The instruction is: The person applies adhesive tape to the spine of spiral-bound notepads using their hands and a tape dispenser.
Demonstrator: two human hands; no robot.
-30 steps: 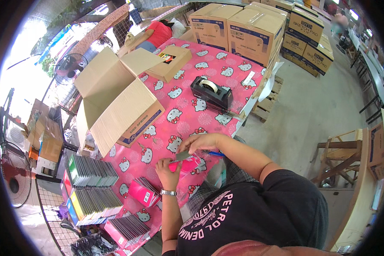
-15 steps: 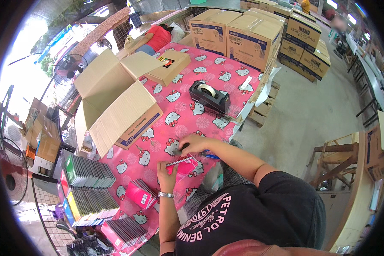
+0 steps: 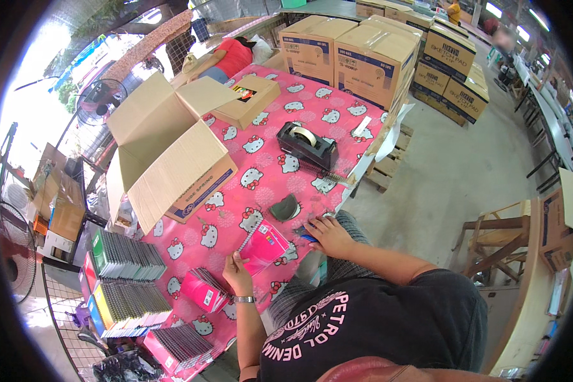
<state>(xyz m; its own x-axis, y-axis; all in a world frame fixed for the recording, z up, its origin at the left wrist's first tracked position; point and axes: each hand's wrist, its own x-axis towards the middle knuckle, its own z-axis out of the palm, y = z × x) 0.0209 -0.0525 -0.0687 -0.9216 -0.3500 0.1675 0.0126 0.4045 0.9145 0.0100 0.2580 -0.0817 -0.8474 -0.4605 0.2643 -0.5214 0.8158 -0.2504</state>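
Observation:
My left hand (image 3: 237,274) pinches the near left edge of a pink spiral notebook (image 3: 265,247), which lies tilted over the table. My right hand (image 3: 329,237) is at the table's near edge, its fingers stretched over a tool with blue handles (image 3: 309,238); the hand covers most of this tool, so its kind is unclear. Just beyond the notebook lies a dark green half-round piece (image 3: 284,207), touched by neither hand. To the left of my left hand sits a small stack of pink spiral notebooks (image 3: 205,290).
Stacks of spiral notebooks (image 3: 130,254) line the table's left side, with more pink ones (image 3: 178,347) nearer me. An open carton (image 3: 194,169) stands behind them. Farther back are a black tape dispenser (image 3: 307,145), a flat brown box (image 3: 248,102) and sealed cartons (image 3: 372,60). Someone in red leans beyond the table.
My right hand has left the notebook and the dark piece and moved right, onto the blue-handled tool. The notebook, earlier seen edge-on, now shows its cover in my left hand.

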